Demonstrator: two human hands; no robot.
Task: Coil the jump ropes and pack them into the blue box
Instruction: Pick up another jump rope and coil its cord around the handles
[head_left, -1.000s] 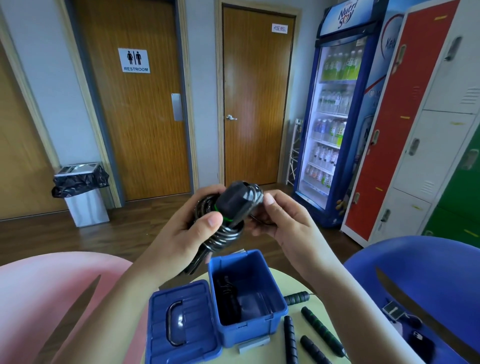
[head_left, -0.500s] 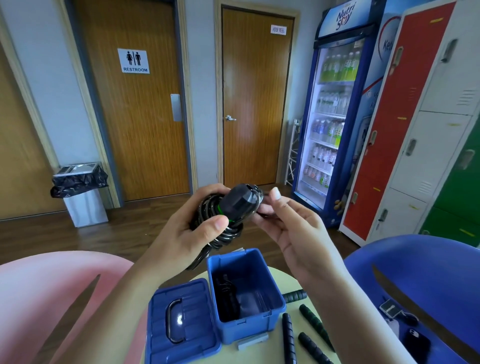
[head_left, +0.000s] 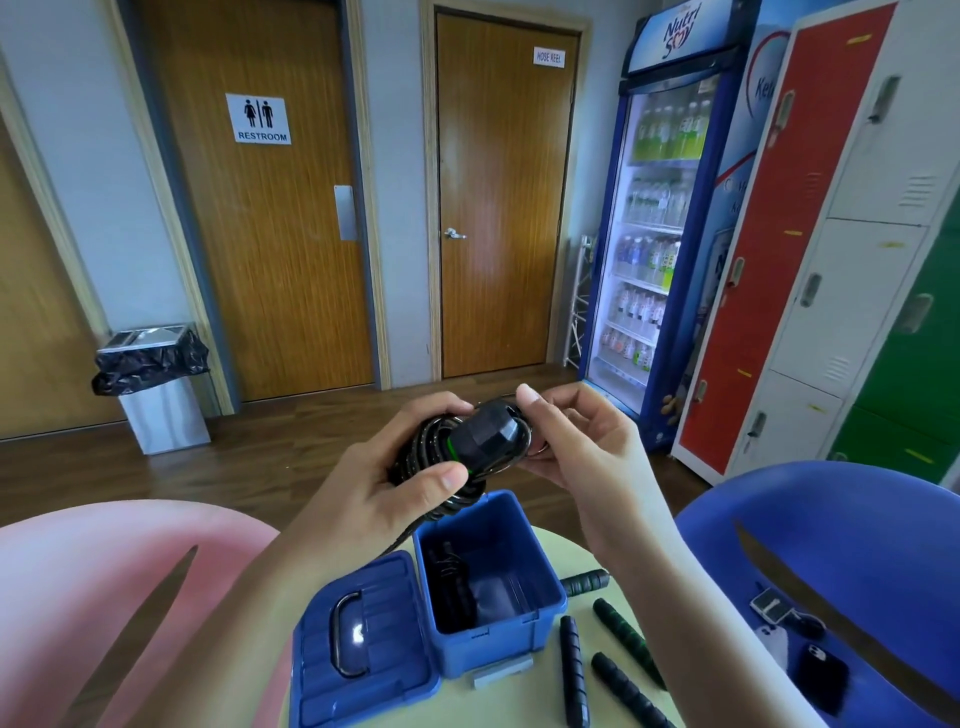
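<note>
My left grip (head_left: 387, 499) clamps the coiled rope (head_left: 483, 441) above the blue box (head_left: 498, 642) so it can't unwind while my right grip (head_left: 587, 452) pinches its end.

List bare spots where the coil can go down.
Bare: the right half of the blue box, beside the rope already inside; the table strip between box front and near edge. Crowded: right of the box, four black handles.

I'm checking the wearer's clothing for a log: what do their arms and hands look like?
Left hand and right hand are bare: no gloves or rings visible, nails short. Left forearm and right forearm are bare to the frame edge, no sleeves, watch or bands.
</note>
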